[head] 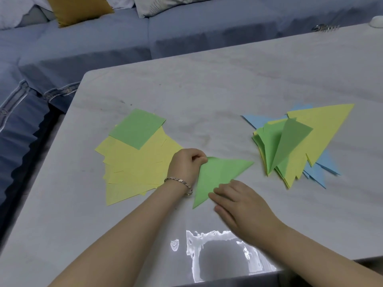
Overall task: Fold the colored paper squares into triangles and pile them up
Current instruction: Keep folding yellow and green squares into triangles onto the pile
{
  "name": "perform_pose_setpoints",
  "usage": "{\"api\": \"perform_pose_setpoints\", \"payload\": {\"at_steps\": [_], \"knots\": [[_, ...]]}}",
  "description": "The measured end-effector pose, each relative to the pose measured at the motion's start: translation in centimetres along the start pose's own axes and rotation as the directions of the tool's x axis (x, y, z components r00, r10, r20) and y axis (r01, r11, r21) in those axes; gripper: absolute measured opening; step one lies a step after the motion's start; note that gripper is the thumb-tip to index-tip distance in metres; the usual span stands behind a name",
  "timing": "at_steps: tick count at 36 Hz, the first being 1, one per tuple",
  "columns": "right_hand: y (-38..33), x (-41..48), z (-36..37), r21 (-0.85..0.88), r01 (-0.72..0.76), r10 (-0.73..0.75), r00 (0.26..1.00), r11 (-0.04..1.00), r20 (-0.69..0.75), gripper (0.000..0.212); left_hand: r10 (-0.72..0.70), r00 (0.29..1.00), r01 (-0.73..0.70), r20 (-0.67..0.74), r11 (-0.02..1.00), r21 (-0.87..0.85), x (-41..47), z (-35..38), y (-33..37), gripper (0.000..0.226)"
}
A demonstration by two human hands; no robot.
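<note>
A green paper folded into a triangle [215, 177] lies flat on the white table [207, 96] in front of me. My left hand [185, 165], with a bracelet on the wrist, pinches the triangle's upper left corner with curled fingers. My right hand [236, 200] rests on its lower right edge with straight fingers pressed flat. To the left lies a fanned heap of unfolded yellow squares [134, 168] with one green square [137, 128] on top. At the right sits a pile of folded triangles [300, 141] in green, yellow and blue.
A blue sofa [103, 48] with cushions runs along the far and left sides of the table. A small metal object [325, 27] and a white rounded object [376, 21] sit at the table's far right edge. A bright reflection [217, 251] shows near the front edge.
</note>
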State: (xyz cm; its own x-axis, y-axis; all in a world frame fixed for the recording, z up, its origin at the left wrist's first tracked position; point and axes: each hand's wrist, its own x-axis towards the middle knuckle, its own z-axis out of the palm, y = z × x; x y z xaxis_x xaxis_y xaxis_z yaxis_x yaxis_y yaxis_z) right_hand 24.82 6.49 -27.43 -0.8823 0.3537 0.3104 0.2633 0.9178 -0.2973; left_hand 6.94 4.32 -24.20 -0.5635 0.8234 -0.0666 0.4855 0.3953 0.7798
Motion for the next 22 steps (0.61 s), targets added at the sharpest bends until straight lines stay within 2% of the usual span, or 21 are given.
{"api": "perform_pose_setpoints", "payload": {"at_steps": [3, 7, 12, 18, 22], "knots": [[0.4, 0.0, -0.2, -0.044, -0.123, 0.12, 0.992, 0.991, -0.048, 0.053, 0.003, 1.0, -0.003, -0.01, 1.0, 0.004, 0.0, 0.1, -0.1, 0.011], [2.3, -0.2, -1.1, -0.091, -0.286, 0.279, 0.956, 0.954, -0.087, 0.046, 0.002, 1.0, -0.002, -0.014, 1.0, -0.005, 0.0, 0.1, -0.2, 0.01], [4.1, 0.2, -1.8, -0.084, -0.412, 0.397, 0.905, 0.907, -0.151, 0.048, 0.002, 1.0, -0.002, -0.008, 1.0, -0.025, 0.0, 0.0, -0.3, 0.01], [3.3, 0.5, -0.7, -0.065, -0.488, 0.465, 0.858, 0.87, -0.217, 0.049, -0.006, 1.0, 0.006, -0.019, 1.0, -0.022, 0.1, 0.1, -0.2, 0.009], [2.5, -0.5, -0.3, -0.135, -0.418, 0.391, 0.901, 0.899, -0.185, 0.053, -0.002, 1.0, 0.002, -0.02, 1.0, -0.015, 0.1, 0.1, -0.2, 0.009]]}}
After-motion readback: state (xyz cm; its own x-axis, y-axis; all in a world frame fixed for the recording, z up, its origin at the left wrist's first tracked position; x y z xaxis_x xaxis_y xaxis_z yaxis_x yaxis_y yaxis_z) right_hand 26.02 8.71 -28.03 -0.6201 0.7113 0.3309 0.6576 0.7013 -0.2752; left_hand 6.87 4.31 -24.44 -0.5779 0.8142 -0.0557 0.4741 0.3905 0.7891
